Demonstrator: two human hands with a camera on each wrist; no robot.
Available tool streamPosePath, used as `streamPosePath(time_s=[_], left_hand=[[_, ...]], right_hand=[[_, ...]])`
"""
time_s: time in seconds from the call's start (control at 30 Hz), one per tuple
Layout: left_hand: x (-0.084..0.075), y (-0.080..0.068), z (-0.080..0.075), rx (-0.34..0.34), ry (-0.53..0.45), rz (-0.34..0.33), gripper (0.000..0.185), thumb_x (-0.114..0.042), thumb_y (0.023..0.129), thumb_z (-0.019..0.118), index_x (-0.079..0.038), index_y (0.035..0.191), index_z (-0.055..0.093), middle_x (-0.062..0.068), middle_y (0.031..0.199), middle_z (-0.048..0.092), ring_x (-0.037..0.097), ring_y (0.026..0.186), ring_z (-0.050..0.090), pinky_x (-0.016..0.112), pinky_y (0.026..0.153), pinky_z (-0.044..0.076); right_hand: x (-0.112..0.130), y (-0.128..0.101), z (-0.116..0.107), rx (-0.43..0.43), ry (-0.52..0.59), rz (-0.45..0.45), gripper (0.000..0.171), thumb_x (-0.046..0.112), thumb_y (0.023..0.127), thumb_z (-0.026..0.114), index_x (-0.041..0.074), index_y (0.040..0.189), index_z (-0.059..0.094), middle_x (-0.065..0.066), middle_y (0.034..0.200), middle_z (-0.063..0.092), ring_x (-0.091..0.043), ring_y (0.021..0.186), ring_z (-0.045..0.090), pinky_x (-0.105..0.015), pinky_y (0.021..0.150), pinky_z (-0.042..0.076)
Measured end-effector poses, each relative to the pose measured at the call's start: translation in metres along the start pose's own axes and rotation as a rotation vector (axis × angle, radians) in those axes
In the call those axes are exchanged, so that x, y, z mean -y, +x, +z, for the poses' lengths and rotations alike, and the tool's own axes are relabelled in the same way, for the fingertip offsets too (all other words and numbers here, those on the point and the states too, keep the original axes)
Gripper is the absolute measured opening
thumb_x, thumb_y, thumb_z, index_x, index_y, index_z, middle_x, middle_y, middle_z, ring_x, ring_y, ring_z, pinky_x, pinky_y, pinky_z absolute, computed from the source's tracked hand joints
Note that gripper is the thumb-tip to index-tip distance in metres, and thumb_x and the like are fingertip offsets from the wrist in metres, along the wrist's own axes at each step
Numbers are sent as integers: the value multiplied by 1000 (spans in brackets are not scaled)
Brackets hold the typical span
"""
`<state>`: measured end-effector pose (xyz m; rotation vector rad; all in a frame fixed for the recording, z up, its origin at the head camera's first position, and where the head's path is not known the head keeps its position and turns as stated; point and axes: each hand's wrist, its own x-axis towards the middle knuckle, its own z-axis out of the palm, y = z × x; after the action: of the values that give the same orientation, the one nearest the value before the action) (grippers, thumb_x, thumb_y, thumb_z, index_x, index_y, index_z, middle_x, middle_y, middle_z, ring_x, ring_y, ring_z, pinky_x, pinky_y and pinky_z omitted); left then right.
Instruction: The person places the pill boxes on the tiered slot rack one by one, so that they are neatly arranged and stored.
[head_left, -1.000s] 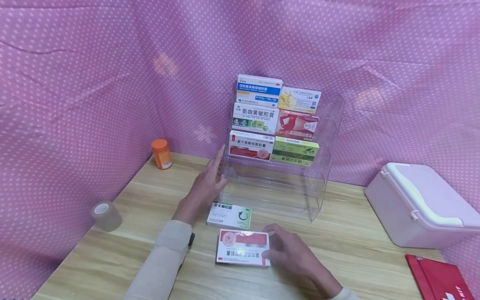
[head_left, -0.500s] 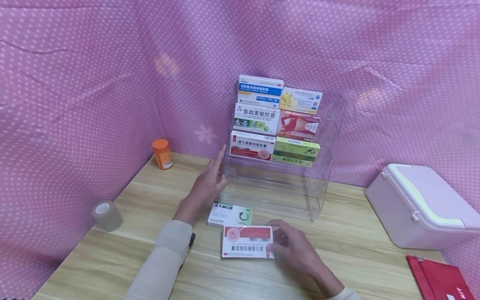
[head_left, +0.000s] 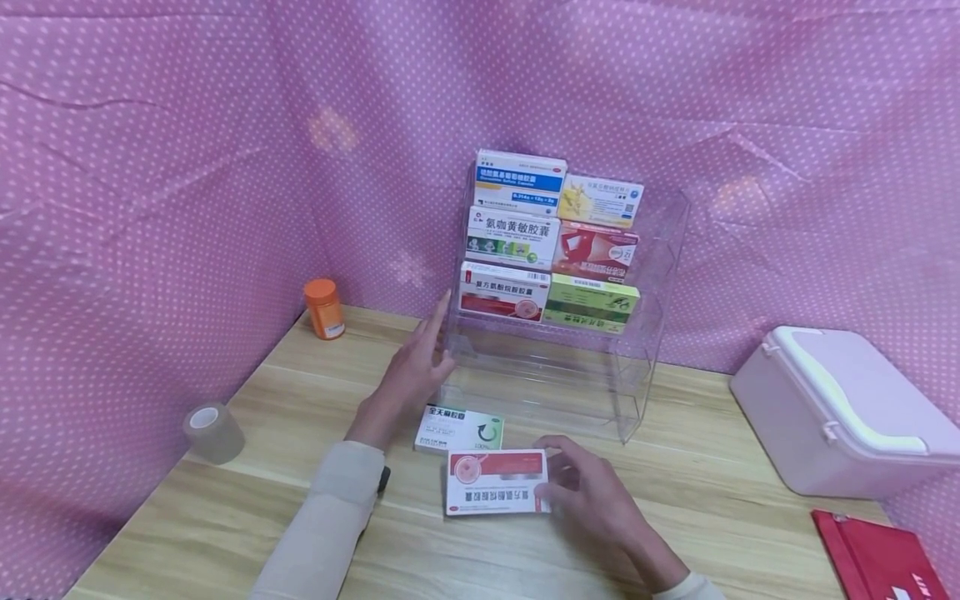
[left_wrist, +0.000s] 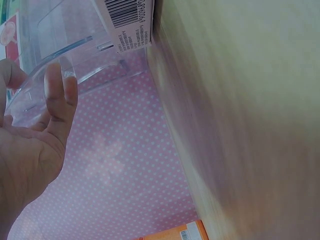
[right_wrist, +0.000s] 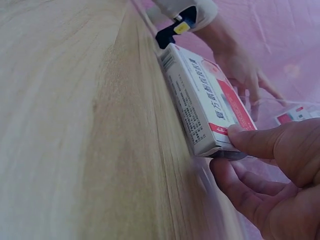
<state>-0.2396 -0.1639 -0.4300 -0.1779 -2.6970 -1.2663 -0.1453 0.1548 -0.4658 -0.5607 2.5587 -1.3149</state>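
Note:
My right hand (head_left: 596,500) pinches the right end of a white and red medicine box (head_left: 498,482), thumb on top and fingers below, as the right wrist view shows. The printing on it is upside down in the head view. Just behind lies a white and green medicine box (head_left: 457,427), partly covered by the held one. My left hand (head_left: 412,367) rests against the left side of a clear acrylic display rack (head_left: 540,375), its fingers extended. In the left wrist view, the left hand (left_wrist: 40,135) has its fingertips at the rack's clear edge (left_wrist: 75,47).
Several medicine boxes (head_left: 506,292) fill the upper tiers of the rack. An orange bottle (head_left: 325,310) and a tape roll (head_left: 214,433) stand at left. A lidded white case (head_left: 840,408) and a red pouch (head_left: 881,554) sit at right. A pink dotted curtain (head_left: 187,167) hangs behind.
My right hand has lifted the white and red box slightly and moved it forward and a little right, over the near edge of the white and green box. The left hand stays put.

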Motion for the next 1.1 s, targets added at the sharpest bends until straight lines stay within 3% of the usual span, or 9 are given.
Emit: streamPosePath(time_s=[0.33,0.67,1.1], left_hand=[[1,2,-1,4,2,11,111,-10,101,67,-64,163,-9,6,174,35,34,136,59,58,112,56],[4,2,0,-9,10,15,111,-7,99,66,-58,167,-5,9,168,42,35,131,61,61,111,55],[3,2,0,-11,13,42,110,-6,99,66,-55,168,-5,8,164,45,33,126,62,55,107,58]], right_hand=[[1,2,-6,-18,45,24,52,11,90,83,22,139,66,-11,118,78,-22,104,76,-37,92,65],[1,5,-16,-44,126,-99,54,3,92,79,8,142,61,-23,118,77,-29,101,78,-22,87,63],[10,15,-25,-149,93,-101,54,-4,90,79,7,140,61,-23,113,78,-29,100,79,-29,87,66]])
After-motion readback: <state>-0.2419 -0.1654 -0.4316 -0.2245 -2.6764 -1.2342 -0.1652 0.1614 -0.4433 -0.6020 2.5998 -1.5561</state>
